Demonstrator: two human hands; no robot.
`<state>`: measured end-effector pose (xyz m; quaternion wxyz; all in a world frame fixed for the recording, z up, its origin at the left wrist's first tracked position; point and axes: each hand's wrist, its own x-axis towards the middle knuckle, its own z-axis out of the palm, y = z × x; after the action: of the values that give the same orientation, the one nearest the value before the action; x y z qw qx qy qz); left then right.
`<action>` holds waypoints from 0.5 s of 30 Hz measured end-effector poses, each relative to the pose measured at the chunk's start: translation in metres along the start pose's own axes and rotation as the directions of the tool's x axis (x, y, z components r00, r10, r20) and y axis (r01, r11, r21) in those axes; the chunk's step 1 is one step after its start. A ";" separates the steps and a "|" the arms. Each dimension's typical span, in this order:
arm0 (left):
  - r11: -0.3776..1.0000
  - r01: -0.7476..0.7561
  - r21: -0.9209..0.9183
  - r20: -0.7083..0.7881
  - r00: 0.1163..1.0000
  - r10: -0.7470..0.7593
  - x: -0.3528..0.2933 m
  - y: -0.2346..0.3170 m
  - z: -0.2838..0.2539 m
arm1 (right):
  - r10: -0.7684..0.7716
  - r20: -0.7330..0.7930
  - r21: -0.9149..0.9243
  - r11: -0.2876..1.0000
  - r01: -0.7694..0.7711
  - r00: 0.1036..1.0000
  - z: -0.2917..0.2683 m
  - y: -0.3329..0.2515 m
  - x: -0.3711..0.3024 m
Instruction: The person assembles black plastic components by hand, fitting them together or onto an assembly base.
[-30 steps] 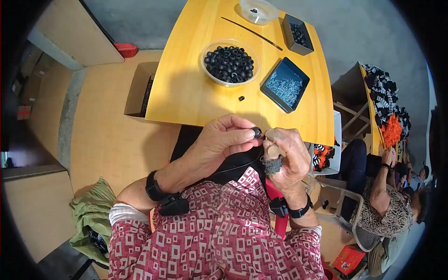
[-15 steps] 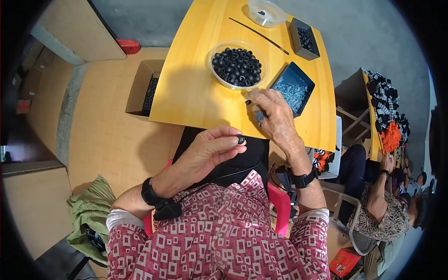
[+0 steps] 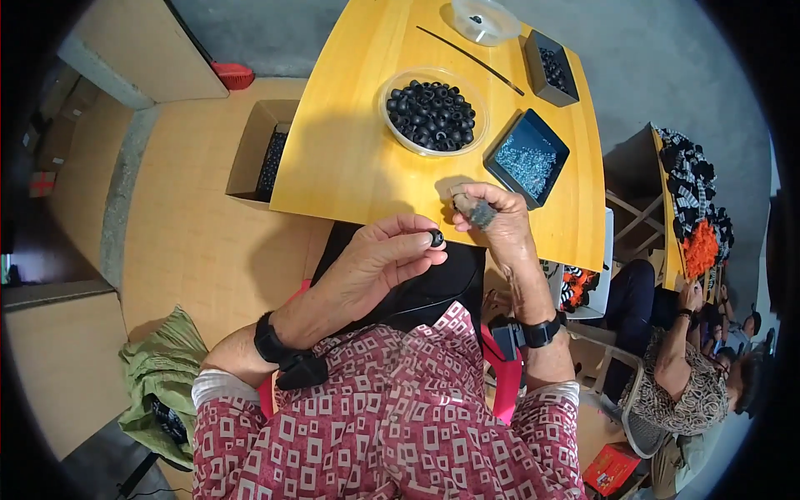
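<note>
My left hand (image 3: pixel 379 260) is closed, pinching a small round black part (image 3: pixel 437 238) with a hole between thumb and fingertips, just off the table's near edge. Beside it to the right, my right hand (image 3: pixel 508 229) is raised with thumb and fingers pressed together. Grey wrapping (image 3: pixel 482 214) covers one of its digits. Whatever sits at those fingertips is too small to make out. Beyond the hands stands a clear round bowl (image 3: pixel 386 104) heaped with similar black parts. A dark square tray (image 3: pixel 556 187) of tiny clear pieces lies just past my right hand.
On the yellow table (image 3: pixel 333 158), a thin dark strip (image 3: pixel 471 61) lies behind the bowl. A clear tub (image 3: pixel 506 33) and a dark box (image 3: pixel 537 71) of black pieces stand farther back. An open carton (image 3: pixel 242 171) is at the left. Another person (image 3: pixel 679 375) sits at the right.
My right hand has drawn back from beside the tray toward me, its fingertips now turned toward my left hand. The left hand still holds the black part, slightly turned.
</note>
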<state>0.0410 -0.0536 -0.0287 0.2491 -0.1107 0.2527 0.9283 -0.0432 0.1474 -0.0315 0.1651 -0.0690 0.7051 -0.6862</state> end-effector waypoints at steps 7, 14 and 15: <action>1.000 -0.003 0.030 0.010 1.000 0.003 0.003 -0.007 0.010 | 0.119 0.048 0.386 0.913 -0.128 0.992 0.008 -0.020 -0.038; 0.999 0.034 0.034 0.044 0.998 -0.036 -0.004 -0.011 0.024 | -0.036 0.033 0.480 0.877 0.016 0.999 0.005 -0.027 -0.063; 0.999 0.035 0.027 0.044 0.998 -0.036 -0.005 -0.011 0.027 | -0.082 0.000 0.444 0.893 0.073 0.997 0.007 -0.031 -0.067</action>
<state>0.0490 -0.0330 -0.0091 0.2725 -0.0913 0.2572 0.9226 0.0180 0.1606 0.0085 0.1556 -0.0638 0.5252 -0.8342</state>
